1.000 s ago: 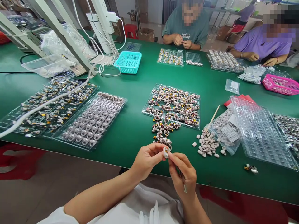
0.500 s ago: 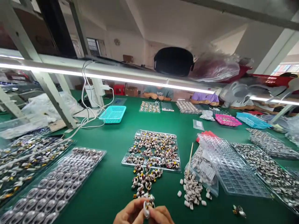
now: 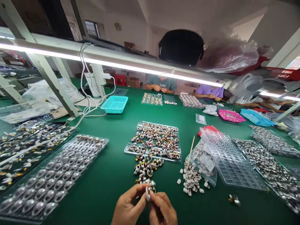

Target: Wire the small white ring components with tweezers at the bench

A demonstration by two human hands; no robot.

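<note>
A small white-and-silver ring-shaped part is pinched between my two hands, near the bottom centre. The thumb and finger of my left hand close on its left side. On the other side, the fingertips of my right hand press against it and partly hide it. Just beyond my fingers lies a loose pile of similar parts with yellow bits. Behind the pile is a clear tray filled with more of them. Small white caps are scattered to the right of my hands.
A tray of oval silver pieces stands at left. On the right are a plastic bag, stacked clear trays and a wooden stick. A turquoise basket sits farther back. Several people work across the table, under a light bar.
The view has tilted down a little, so the table things sit higher. More of both hands shows, still gripping the ring-shaped part, which is turned slightly.
</note>
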